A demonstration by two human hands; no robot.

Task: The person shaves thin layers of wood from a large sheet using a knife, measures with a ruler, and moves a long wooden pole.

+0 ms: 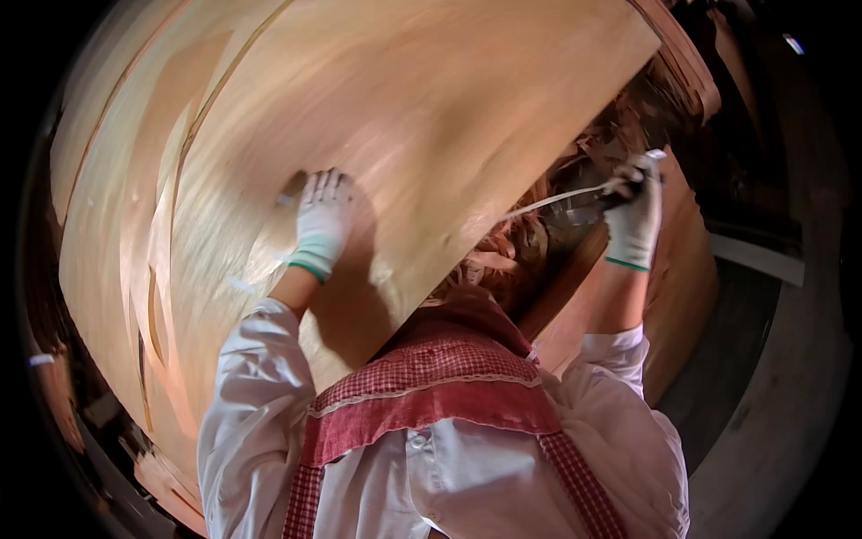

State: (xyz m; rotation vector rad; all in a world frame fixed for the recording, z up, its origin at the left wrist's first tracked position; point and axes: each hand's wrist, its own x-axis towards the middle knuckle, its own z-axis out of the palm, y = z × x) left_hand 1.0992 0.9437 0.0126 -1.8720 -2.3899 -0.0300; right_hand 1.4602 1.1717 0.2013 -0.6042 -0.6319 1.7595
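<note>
A large, thin sheet of wood veneer (377,117) fills most of the view, pale tan with long grain lines and a few lengthwise splits toward its left side. It lies over a stack of similar sheets (108,269) whose edges show along the left and lower left. Its right edge runs diagonally from the upper right down toward the person's chest.

The left hand (321,225), in a white knit glove with a green cuff, rests flat on the veneer sheet — fingers spread and pointing up the sheet, palm pressed to the wood, holding nothing. A dark shadow of the hand and forearm falls on the sheet just to its right.

The right hand (634,216), gloved the same way, is raised off to the right of the sheet's edge and closed around one end of a thin white strip (561,199), possibly tape or cord. The strip stretches leftward from the fist to the edge of the veneer sheet, where it meets the wood. What else sits in the fist is blurred and cannot be told.

Below the strip lies a heap of torn veneer scraps (503,251), reddish-brown and curled, with more sheets (682,269) behind the right forearm. The person wears a white long-sleeved shirt and a red checked apron (431,386). A grey concrete floor (772,395) shows at the right.
</note>
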